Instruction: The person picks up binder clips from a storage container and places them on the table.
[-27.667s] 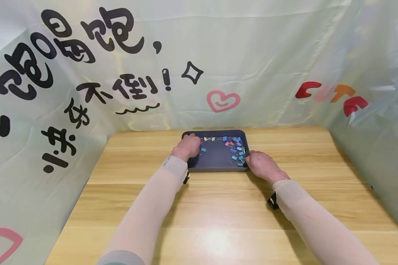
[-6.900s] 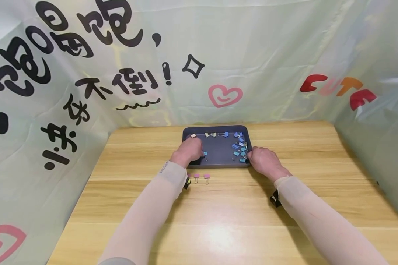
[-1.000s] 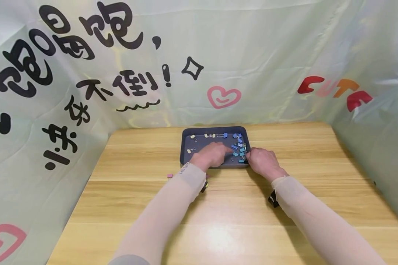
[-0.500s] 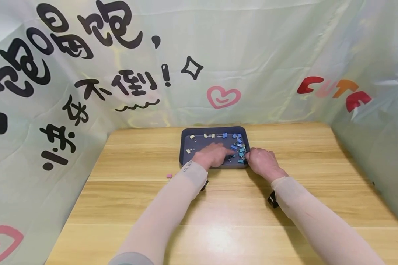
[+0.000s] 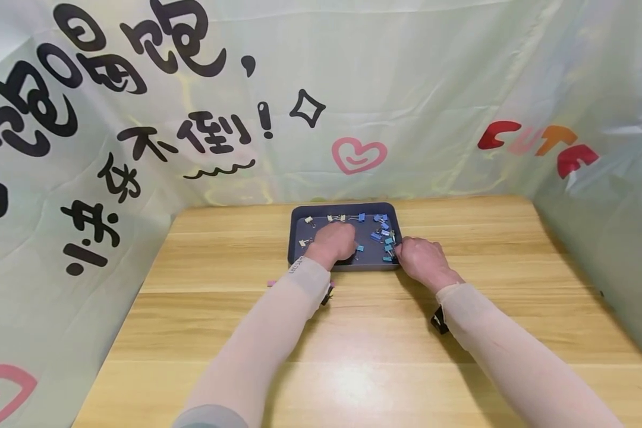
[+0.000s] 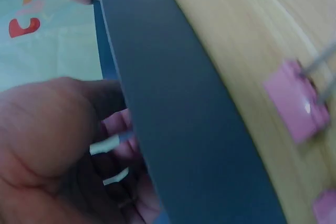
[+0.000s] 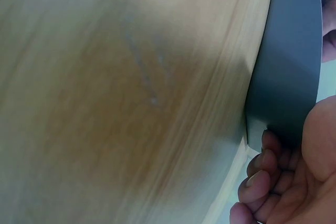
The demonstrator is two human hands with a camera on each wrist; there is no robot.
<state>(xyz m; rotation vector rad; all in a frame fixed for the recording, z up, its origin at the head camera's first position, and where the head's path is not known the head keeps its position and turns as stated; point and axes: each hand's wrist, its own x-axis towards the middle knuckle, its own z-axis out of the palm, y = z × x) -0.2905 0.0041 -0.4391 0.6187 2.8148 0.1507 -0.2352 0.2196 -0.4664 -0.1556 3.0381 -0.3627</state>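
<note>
My left hand is low inside a dark blue-grey tray, its fingers curled down. What lies under those fingers is hidden; I cannot tell if they hold anything. Just right of the hand lies a teal binder clip. Several blue binder clips and teal ones cluster along the tray's right side. Pale yellow binder clips lie at the left and back. My right hand grips the tray's right edge, with fingers curled at its corner. A pink binder clip lies on the table outside the tray.
The tray stands near the back of a wooden table. Another pink clip shows beside my left sleeve, in front of the tray. A pale printed cloth encloses the table at the back and sides.
Pink clips once in the tray now lie on the table. In the last half second my left hand draws left from the cluster, and a teal clip shifts left. The right hand stays put.
</note>
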